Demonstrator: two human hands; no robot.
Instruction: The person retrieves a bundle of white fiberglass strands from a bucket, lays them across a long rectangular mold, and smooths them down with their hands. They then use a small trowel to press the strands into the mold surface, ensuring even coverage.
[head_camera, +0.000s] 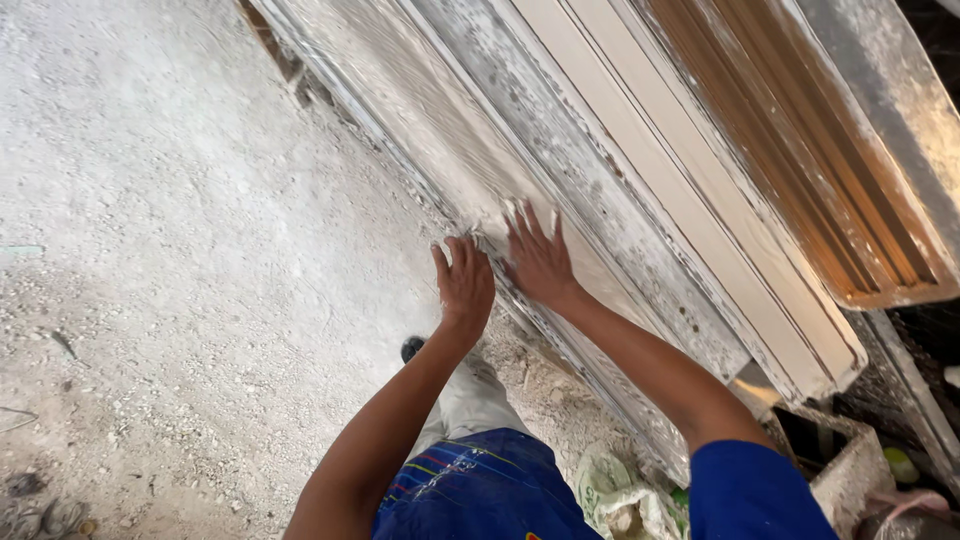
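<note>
**Both hands on the edge of a leaning, dust-coated panel**

A stack of long panels and frames leans across the upper right of the view, over a pale, gritty floor (170, 250) that fills the left half. The nearest member, a dusty white panel (440, 130), runs with its long axis from about 11 o'clock down to 5 o'clock. Behind it, toward 2 o'clock, stand a cream-coloured board (680, 190) and a brown ribbed frame (800, 150), all tilted the same way.

The panel's lower edge lies directly under both hands, near the middle of the view. The right hand (541, 262) is spread flat, fingers fanned toward 12 o'clock, palm pressed onto the panel face just above that edge; it closes on nothing. The left hand (465, 285) sits touching the edge just beside it, at 8 o'clock from the right hand, fingers curled over the rim; whether they wrap fully round it I cannot tell. The two hands are almost touching, and neither is clearly nearer the panel.

At 5 o'clock, by the panel's foot, lies a crumpled white sack (620, 500). The person's dark shoe (412, 348) shows below the left wrist.
</note>
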